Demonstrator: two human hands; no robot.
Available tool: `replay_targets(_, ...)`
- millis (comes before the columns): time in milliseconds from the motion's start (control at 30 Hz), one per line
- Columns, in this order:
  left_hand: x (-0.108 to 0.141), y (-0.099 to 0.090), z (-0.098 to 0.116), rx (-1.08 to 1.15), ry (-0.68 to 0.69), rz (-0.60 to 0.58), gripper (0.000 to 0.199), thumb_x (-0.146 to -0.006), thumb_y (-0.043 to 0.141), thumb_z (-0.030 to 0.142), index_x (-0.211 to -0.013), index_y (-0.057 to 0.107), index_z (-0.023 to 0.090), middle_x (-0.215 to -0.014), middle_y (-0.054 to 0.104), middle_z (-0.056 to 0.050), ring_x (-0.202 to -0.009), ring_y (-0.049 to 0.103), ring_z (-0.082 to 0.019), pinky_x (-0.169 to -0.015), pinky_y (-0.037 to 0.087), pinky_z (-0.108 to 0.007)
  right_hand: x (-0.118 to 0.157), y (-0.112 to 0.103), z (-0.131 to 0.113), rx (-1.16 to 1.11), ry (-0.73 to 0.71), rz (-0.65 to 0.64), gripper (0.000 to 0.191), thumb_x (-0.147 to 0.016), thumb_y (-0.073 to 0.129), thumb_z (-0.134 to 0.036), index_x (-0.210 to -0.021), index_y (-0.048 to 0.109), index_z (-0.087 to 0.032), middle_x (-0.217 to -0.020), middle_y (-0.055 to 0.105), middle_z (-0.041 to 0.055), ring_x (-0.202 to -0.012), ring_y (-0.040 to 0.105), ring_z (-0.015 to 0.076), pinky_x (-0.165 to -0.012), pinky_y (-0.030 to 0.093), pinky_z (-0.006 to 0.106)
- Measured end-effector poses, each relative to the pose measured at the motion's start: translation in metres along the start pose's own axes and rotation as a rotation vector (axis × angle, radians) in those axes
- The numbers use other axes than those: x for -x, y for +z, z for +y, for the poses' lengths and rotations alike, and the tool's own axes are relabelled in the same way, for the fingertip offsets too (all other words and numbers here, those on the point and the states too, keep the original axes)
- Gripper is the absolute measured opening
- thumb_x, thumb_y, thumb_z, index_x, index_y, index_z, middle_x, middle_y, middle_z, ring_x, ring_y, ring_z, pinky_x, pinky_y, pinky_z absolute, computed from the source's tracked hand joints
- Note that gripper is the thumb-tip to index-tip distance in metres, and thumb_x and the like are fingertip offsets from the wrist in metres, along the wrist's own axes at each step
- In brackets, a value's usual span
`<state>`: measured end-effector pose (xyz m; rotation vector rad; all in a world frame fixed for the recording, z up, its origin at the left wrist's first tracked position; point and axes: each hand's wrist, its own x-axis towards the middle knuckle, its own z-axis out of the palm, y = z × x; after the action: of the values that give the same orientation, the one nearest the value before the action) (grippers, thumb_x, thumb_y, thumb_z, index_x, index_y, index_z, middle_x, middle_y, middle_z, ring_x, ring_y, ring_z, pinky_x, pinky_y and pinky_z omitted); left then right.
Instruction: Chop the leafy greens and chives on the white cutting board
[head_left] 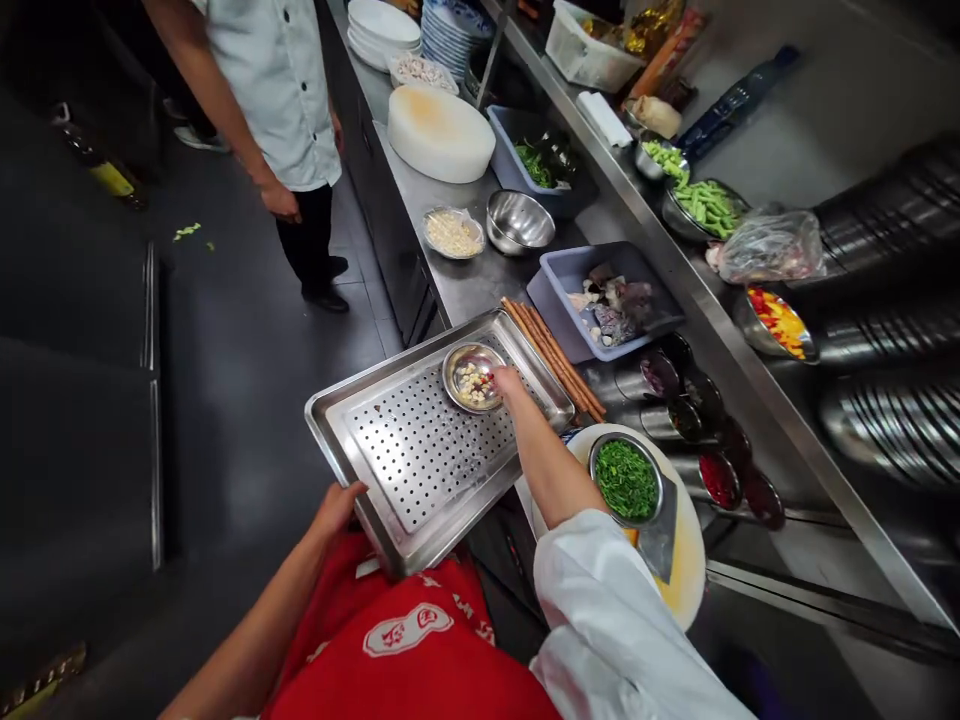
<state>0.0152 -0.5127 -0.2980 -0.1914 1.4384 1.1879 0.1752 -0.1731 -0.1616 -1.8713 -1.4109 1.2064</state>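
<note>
A perforated metal tray (420, 510) is held out in front of my red apron, its far right corner near the counter. My left hand (339, 506) grips its near left rim, thumb on top and fingers hidden beneath. On the tray's far right part sits a small metal bowl (452, 378) with pale chopped bits and some red pieces inside. My right hand (507, 384) is closed at the bowl's right rim, fingertips reaching over its edge. Beside my right forearm, a bowl of chopped greens (628, 480) rests on a round cutting board (686, 560) along with a cleaver blade (660, 530).
On the counter are brown sticks (559, 360), a bluish tub (555, 300) of dark and pale pieces, an empty metal bowl (519, 222) and a thick white board (441, 135). A shelf edge (697, 290) runs along the right. A person (274, 100) stands at far left of the counter.
</note>
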Motion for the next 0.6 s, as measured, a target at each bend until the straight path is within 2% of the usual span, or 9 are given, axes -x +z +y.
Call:
replay_targets(133,0.001,-0.001,-0.002,0.071,-0.113,-0.053,0.02,-0.07,0.069,0.011,-0.09,0.065,0.013,-0.075,0.071,-0.008,-0.062,0.067,-0.02,-0.059,0.054,-0.031,0.001,-0.009,0.019,-0.003,0.073,0.126,0.015,-0.096,0.065,-0.028,-0.1,0.066,-0.013,-0.094,0.068,0.0023,-0.077,0.064,0.0125,-0.069,0.056,0.028)
replay_targets(233,0.003,-0.003,-0.002,0.081,-0.214,-0.097,0.017,-0.073,0.067,0.013,-0.09,0.064,0.013,-0.073,0.07,-0.009,-0.061,0.067,-0.021,-0.059,0.056,-0.033,0.02,-0.019,0.047,-0.078,0.149,0.234,0.007,-0.09,0.067,-0.019,-0.094,0.064,-0.014,-0.087,0.068,0.0002,-0.07,0.062,0.0103,-0.066,0.053,0.023)
replay_targets(333,-0.002,-0.004,-0.002,0.043,-0.27,-0.147,0.015,-0.072,0.067,0.016,-0.086,0.062,0.014,-0.065,0.066,-0.007,-0.055,0.064,-0.022,-0.056,0.055,-0.034,0.041,-0.006,0.075,-0.214,0.279,0.232,0.013,-0.083,0.07,-0.015,-0.091,0.06,-0.016,-0.07,0.065,-0.0024,-0.059,0.06,0.0109,-0.058,0.053,0.022)
replay_targets(400,-0.007,-0.004,-0.002,-0.004,-0.254,-0.158,0.016,-0.068,0.068,0.015,-0.083,0.062,0.015,-0.063,0.064,-0.007,-0.055,0.063,-0.022,-0.056,0.054,-0.034,0.049,0.012,0.085,-0.338,0.342,0.187,0.018,-0.079,0.07,-0.013,-0.09,0.056,-0.017,-0.062,0.062,-0.0042,-0.055,0.06,0.0118,-0.055,0.054,0.022)
replay_targets(500,-0.015,-0.005,0.003,-0.088,-0.146,-0.117,0.018,-0.062,0.063,0.012,-0.078,0.06,0.019,-0.062,0.062,-0.005,-0.057,0.063,-0.022,-0.057,0.054,-0.033,0.053,0.035,0.082,-0.531,0.347,0.147,0.025,-0.075,0.068,-0.009,-0.091,0.052,-0.019,-0.061,0.061,-0.0063,-0.053,0.061,0.0111,-0.055,0.057,0.022)
replay_targets(600,-0.024,-0.016,0.021,-0.132,0.015,-0.03,0.021,-0.058,0.058,0.013,-0.077,0.056,0.022,-0.061,0.058,0.0,-0.059,0.062,-0.02,-0.059,0.053,-0.031,0.059,0.038,0.067,-0.664,0.303,0.131,0.023,-0.075,0.064,-0.007,-0.092,0.053,-0.019,-0.06,0.062,-0.0061,-0.052,0.061,0.0109,-0.053,0.057,0.021)
